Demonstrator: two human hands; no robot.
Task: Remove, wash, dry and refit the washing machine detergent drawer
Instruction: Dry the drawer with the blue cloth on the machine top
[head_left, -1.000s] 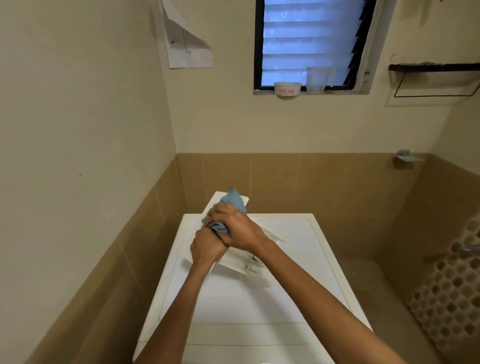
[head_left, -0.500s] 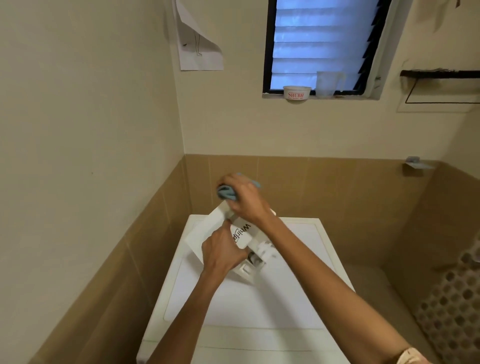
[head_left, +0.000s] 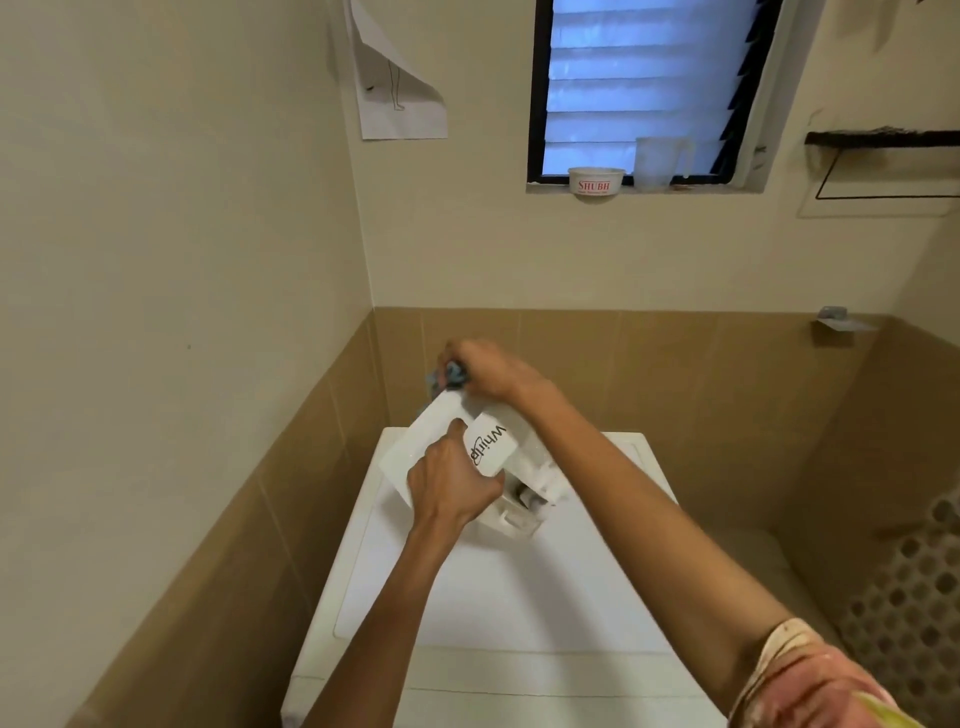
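Note:
The white detergent drawer (head_left: 426, 447) is held tilted above the back left of the white washing machine top (head_left: 498, 597). Its front panel shows a black brand logo. My left hand (head_left: 449, 486) grips the drawer by its middle, fingers wrapped round the body. My right hand (head_left: 483, 371) holds a bunched blue cloth (head_left: 448, 375) against the drawer's upper far end. The drawer's inner compartments (head_left: 524, 501) point down and to the right, partly hidden by my hands.
The machine stands in a corner, a cream and tan-tiled wall close on the left and behind. A window sill above holds a small tub (head_left: 596, 182) and a clear jug (head_left: 660, 162). A perforated basket (head_left: 914, 597) stands at the right, and a paper sheet (head_left: 400, 98) hangs on the wall.
The drawer has been turned so its logo face shows. My right hand slid the cloth up to the drawer's far end, and my left hand shifted its grip.

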